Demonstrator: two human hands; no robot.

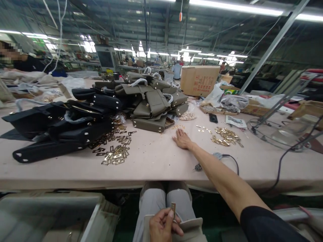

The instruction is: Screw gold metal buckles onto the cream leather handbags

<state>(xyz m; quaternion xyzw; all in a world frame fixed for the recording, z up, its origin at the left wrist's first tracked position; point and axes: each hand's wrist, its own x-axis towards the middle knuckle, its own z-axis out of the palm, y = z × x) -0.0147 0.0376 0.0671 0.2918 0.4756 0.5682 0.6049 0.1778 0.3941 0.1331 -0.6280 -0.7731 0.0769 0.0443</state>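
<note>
Though small, likely plate [173, 207], left grip [163, 223]

- I get glare from the overhead tubes [236, 7].
- Windows [88, 43] burn out against a dim roof [126, 20].
- The table [151, 161] looks evenly lit to me, shadows soft.
- Gold pieces [227, 136] glint.
- My far background blurs.

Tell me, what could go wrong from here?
The small metal plate held by the left grip might slip and fall. The right grip could scatter the tiny gold pieces beside it. The right forearm might knock the corded tool it partly hides.
</note>
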